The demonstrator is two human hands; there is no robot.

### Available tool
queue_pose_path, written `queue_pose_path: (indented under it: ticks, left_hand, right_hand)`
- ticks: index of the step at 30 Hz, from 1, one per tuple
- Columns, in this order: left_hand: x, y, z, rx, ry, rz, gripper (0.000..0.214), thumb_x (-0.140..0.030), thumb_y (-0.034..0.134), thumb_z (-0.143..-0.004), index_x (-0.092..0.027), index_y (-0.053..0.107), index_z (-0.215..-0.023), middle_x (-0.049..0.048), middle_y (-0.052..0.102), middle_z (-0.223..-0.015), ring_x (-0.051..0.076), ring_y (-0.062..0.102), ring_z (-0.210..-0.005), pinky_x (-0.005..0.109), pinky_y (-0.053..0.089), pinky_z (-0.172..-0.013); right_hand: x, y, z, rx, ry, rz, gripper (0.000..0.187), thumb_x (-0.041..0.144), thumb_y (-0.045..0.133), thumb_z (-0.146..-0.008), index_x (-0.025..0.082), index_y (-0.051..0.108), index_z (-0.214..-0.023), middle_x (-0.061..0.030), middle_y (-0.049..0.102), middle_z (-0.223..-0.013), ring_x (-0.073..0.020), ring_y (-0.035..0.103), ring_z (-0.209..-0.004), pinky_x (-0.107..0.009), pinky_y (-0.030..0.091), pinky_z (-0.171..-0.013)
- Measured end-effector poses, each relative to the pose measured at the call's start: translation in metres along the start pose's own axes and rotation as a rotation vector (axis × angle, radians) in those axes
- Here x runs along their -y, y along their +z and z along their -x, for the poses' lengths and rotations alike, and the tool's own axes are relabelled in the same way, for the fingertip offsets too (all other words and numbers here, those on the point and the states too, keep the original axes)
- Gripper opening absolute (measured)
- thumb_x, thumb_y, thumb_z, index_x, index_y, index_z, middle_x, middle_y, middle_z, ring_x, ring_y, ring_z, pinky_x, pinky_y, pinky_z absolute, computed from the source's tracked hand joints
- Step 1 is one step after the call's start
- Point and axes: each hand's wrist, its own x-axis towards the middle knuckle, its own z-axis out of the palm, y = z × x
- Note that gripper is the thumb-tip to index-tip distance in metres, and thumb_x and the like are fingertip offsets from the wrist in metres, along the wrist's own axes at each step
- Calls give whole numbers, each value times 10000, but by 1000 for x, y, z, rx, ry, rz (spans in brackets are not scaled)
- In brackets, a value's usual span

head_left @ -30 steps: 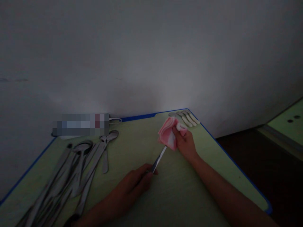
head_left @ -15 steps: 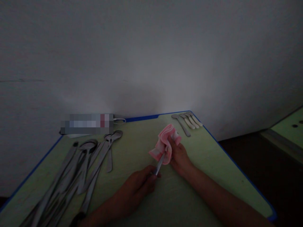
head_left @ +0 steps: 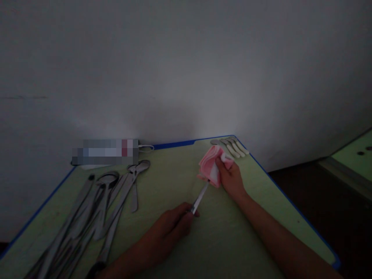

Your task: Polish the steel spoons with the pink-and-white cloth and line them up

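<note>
My left hand, closed, grips one end of a slim metal piece of cutlery that slants up and to the right. Its far end goes into the folds of a pink and white cloth, so I cannot tell its kind. That cloth is bunched in my right hand, thumb pressed on top. Beyond the cloth lies a metal spoon, its handle mostly covered now. Beside it several white-handled utensils lie in a row at the far right corner.
A pile of long metal utensils, some with ladle or spoon bowls, covers the table's left side. Behind it stands a blurred-out box-like object with a white cord. The green table has a blue edge and meets the wall.
My right hand and the cloth have moved up and to the right along the cutlery, baring more of its metal. My left hand has stayed almost still.
</note>
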Motion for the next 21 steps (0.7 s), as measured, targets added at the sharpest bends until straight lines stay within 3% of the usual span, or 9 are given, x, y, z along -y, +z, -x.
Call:
queue_pose_path:
  ticks: [8, 21]
  left_hand:
    - [-1, -3, 4, 14, -12, 13, 352, -451, 318, -911, -216, 579, -900, -12, 617, -798, 140, 549, -748, 223, 440, -716]
    - [-4, -4, 4, 97, 18, -33, 347, -441, 341, -908, -202, 580, -830, -22, 591, -732, 124, 542, -686, 211, 427, -669]
  right_hand:
    - [-18, 11, 5, -14, 167, -184, 340, 503, 564, -722, 168, 601, -687, 4, 562, -569, -131, 449, -518, -245, 315, -484]
    - [-24, 11, 2, 31, 203, -242, 319, 476, 567, -736, 161, 615, -743, 9, 580, -611, -120, 468, -527, -237, 331, -494]
